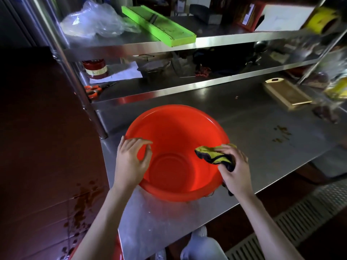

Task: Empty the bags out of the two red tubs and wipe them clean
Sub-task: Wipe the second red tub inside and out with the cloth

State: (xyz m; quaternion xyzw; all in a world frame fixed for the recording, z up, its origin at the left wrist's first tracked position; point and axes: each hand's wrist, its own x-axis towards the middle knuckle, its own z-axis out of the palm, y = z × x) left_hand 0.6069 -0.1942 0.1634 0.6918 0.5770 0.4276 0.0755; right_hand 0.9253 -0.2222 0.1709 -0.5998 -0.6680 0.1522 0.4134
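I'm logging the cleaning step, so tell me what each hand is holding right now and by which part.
The right hand grips a bunched yellow and black cloth by its near end. The left hand holds the red tub by its left rim.

Stainless steel worktable (244, 117), scuffed, brown crumbs and smears (281, 134) well right of the right hand (234, 171). Round red plastic tub (176, 128) sits on it between both hands, left hand (129, 162) over its near-left rim. Wooden cutting board with dark handle slot (287, 94) lies flat far beyond the right hand, near the back right. Steel lower shelf (169, 87) above the table, beyond the left hand: orange-handled scissors (93, 90), red round container (95, 69) on white paper (122, 72). Steel upper shelf (216, 37): long lime-green plastic slicer (159, 25), crumpled clear plastic bag (93, 21).
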